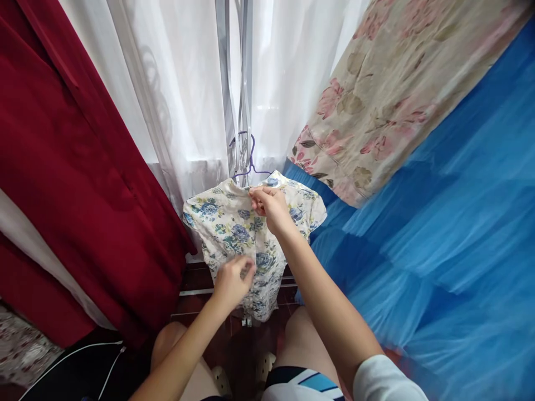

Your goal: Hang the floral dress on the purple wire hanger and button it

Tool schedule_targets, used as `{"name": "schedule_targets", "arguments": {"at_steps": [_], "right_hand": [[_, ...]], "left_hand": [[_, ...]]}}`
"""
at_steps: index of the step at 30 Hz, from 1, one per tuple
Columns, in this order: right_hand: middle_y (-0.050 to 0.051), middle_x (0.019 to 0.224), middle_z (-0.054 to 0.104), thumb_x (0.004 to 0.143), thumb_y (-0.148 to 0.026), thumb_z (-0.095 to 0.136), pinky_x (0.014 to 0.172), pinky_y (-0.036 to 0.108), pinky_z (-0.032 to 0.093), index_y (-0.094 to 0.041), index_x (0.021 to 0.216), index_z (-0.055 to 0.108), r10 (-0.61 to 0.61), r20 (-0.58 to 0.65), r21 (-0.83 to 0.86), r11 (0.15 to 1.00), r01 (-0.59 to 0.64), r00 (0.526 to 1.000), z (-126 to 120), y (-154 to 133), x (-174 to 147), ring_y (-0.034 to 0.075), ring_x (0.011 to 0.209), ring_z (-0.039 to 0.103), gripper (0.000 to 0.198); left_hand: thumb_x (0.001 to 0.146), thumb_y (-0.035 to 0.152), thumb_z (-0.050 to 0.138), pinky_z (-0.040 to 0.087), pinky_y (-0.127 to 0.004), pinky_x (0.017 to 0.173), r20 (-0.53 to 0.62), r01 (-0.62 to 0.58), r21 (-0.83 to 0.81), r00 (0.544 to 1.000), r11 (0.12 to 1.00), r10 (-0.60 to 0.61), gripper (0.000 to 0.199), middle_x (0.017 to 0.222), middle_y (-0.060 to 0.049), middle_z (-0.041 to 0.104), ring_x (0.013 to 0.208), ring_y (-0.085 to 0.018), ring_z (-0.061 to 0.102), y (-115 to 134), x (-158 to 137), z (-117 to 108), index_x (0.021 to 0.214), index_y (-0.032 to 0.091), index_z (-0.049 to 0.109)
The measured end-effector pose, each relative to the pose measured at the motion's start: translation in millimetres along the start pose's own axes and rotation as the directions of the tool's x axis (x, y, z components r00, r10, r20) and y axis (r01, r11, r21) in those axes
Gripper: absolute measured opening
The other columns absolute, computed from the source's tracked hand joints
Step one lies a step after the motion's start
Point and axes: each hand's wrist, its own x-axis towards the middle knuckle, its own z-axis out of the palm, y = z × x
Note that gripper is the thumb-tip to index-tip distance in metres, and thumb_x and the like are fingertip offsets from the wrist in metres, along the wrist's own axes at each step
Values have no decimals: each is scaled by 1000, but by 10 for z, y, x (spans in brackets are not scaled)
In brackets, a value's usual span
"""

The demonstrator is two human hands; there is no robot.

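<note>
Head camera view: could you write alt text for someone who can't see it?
A person's right hand pinches a blue-flowered white shirt at its neckline, on a purple hanger; the left hand is lower, before its front. White curtains hang behind, red cloth left, blue ruffled fabric right.

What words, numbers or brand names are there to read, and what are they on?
None that I can read.
The flowered garment shows only blue flowers and leaves; no label shows at its neckline, partly covered by the right hand.
The shorts show only stripes.
</note>
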Motion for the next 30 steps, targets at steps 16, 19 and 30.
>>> {"name": "schedule_targets", "arguments": {"at_steps": [16,19,30], "right_hand": [[-5,49,43,76,-30,62,44,22,24,-20,59,47,-148,-87,-321,940,113,985,-211,533,-225,7,43,35,25],[-6,47,42,76,-31,63,44,22,23,-20,61,47,-65,-52,-292,955,47,997,-320,696,-414,7,42,33,24],[-2,55,49,84,-35,45,51,24,35,-22,63,43,43,-154,-629,767,-132,987,-936,1250,-793,13,51,44,25]], "left_hand": [[97,34,49,45,-25,77,-504,-190,99,837,977,214,25,84,-3,66,81,-15,60,170,1456,-1275,89,16,65],[91,40,57,45,-23,72,-633,-37,-172,770,984,-81,27,80,-2,64,78,-14,59,-428,1374,-1398,85,15,64],[72,39,69,39,-24,60,-191,258,-666,848,700,-494,28,62,-1,59,63,-15,52,-1048,481,114,64,14,62]]}}
